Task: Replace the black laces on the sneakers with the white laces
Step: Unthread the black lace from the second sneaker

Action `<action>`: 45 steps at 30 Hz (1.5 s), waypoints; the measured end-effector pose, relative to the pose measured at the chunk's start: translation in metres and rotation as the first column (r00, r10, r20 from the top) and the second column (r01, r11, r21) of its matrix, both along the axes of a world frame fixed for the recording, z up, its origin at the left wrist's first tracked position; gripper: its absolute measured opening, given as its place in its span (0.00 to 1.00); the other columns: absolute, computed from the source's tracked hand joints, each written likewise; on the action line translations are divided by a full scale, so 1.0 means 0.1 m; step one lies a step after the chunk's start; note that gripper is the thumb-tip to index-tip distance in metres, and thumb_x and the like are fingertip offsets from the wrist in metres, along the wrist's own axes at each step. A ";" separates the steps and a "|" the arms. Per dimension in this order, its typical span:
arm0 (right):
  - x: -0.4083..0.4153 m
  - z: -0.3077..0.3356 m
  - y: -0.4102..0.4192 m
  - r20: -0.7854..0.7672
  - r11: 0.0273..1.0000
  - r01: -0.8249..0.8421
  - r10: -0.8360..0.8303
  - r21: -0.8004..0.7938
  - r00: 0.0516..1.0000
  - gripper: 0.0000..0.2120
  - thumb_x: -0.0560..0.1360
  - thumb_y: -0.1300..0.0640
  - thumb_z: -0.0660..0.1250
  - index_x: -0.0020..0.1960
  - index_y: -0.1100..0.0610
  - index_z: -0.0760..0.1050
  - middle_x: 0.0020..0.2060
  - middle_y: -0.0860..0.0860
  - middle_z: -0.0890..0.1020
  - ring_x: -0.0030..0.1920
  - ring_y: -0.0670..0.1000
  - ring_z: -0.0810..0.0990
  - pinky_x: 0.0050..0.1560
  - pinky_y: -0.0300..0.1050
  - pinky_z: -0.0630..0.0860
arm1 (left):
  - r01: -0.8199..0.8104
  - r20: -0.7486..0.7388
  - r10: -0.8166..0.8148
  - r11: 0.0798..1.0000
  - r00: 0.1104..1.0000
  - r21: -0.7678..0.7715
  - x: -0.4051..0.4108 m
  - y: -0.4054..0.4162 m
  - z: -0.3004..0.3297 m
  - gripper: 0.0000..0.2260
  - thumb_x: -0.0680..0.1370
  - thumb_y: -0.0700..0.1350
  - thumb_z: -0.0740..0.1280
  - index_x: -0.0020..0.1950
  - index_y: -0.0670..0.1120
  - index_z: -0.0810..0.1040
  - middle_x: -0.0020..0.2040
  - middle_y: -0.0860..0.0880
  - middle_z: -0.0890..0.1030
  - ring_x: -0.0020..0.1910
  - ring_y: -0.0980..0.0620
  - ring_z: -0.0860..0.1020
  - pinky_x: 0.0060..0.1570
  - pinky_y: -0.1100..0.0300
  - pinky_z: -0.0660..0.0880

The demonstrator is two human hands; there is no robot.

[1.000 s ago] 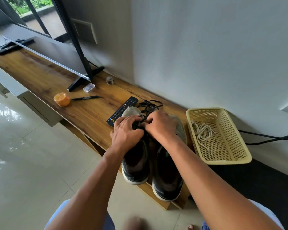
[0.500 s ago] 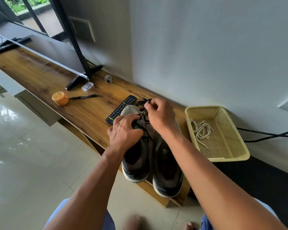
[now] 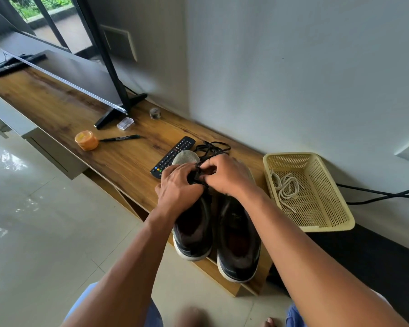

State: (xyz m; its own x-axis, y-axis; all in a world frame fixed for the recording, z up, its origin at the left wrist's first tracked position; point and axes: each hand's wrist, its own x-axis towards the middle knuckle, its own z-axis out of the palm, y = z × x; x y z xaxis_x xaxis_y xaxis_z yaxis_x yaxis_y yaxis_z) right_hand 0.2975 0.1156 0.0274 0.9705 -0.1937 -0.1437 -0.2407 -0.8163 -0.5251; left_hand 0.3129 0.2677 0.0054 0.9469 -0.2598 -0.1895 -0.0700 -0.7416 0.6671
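Observation:
Two dark sneakers with white soles stand side by side at the near end of the wooden TV bench (image 3: 57,114): the left sneaker (image 3: 193,234) and the right sneaker (image 3: 237,246). My left hand (image 3: 177,187) grips the left sneaker's upper near the toe. My right hand (image 3: 224,175) pinches the black lace (image 3: 213,147) at the eyelets; its loose length lies coiled behind the toe. White laces (image 3: 286,187) lie in a yellow plastic basket (image 3: 328,223) to the right.
A black remote (image 3: 172,156) lies just left of the sneakers. Farther left are a black marker (image 3: 121,138), an orange round tin (image 3: 86,140), a small clear box (image 3: 125,123) and the TV foot (image 3: 118,114). Black cables (image 3: 383,194) run along the wall at right.
My right hand rose and pulled the black lace away from the shoe, then came back down to the eyelets beside my left hand. More lace now lies loose behind the toe.

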 end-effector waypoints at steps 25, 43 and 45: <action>0.10 0.51 -0.21 0.325 0.478 -0.099 -0.417 0.873 0.849 0.06 0.85 0.64 0.60 0.53 0.65 0.74 0.40 0.59 0.85 0.39 0.55 0.85 0.38 0.43 0.77 | -0.005 -0.015 0.005 1.000 1.000 0.015 -0.03 -0.01 0.04 0.28 0.73 0.48 0.69 0.73 0.61 0.73 0.76 0.63 0.68 0.77 0.58 0.53 0.71 0.42 0.56; 0.13 -0.05 0.14 0.336 0.976 -0.133 0.186 -0.175 0.923 0.12 0.79 0.48 0.72 0.62 0.48 0.83 0.54 0.50 0.85 0.56 0.55 0.81 0.58 0.53 0.79 | -0.262 -0.170 0.243 0.960 0.955 -0.100 -0.05 0.25 0.17 0.12 0.74 0.51 0.67 0.55 0.49 0.79 0.50 0.52 0.77 0.47 0.54 0.74 0.43 0.54 0.70; 0.18 -0.13 0.25 0.281 0.959 -0.196 0.249 -0.204 0.927 0.15 0.78 0.51 0.73 0.64 0.46 0.83 0.58 0.50 0.84 0.58 0.57 0.79 0.62 0.57 0.76 | -0.200 -0.149 0.190 0.978 0.970 -0.055 -0.05 0.25 0.15 0.21 0.72 0.56 0.65 0.62 0.49 0.77 0.57 0.49 0.77 0.56 0.48 0.76 0.49 0.52 0.70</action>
State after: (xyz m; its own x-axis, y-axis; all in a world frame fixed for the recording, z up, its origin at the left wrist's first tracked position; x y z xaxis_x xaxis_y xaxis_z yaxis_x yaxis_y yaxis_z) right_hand 0.3160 0.1410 0.0146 0.9834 0.0366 0.1776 0.1051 -0.9131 -0.3939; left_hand 0.3076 0.2931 0.0206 0.9451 -0.0903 -0.3142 0.1706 -0.6837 0.7096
